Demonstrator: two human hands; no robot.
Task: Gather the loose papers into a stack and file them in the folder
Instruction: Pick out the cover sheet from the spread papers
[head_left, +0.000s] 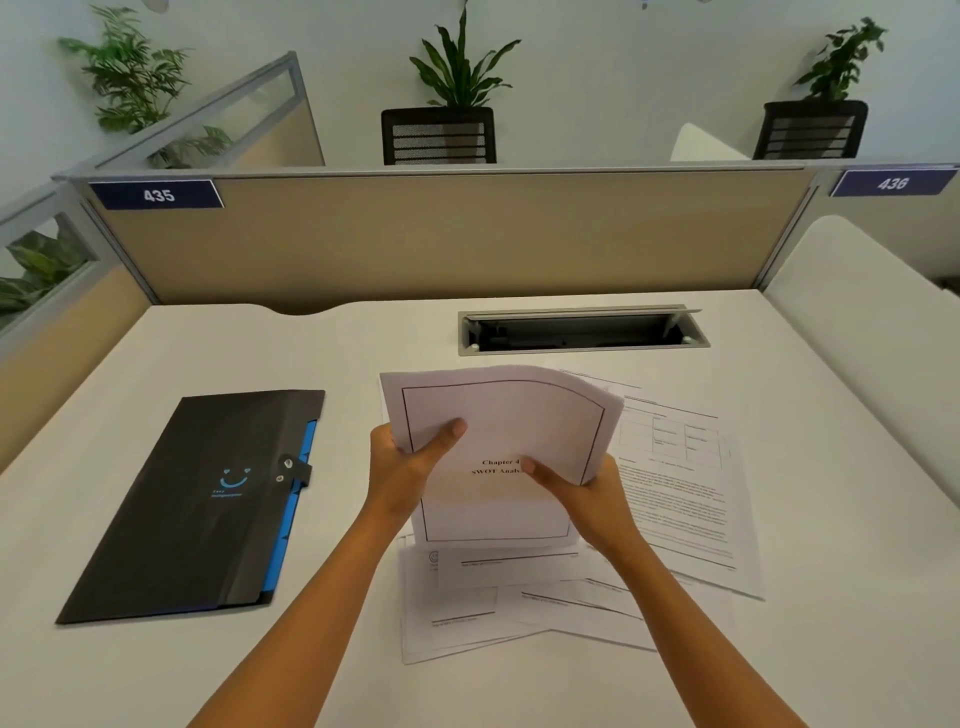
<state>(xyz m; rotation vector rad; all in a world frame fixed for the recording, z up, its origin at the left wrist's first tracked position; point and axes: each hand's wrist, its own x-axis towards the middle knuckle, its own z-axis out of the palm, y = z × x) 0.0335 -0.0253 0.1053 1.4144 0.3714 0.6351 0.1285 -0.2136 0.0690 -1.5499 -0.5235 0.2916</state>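
Hands are gripping a paper stack (511, 431) by its sides, left hand (402, 460) and right hand (587, 493), thumbs pressing its face; long axis pointing away, top corner curling.

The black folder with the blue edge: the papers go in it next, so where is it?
In the head view, the black folder with the blue edge lies closed on the white desk, left of the left hand.

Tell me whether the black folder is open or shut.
Shut. The black folder lies flat on the desk, its flap held by the snap strap.
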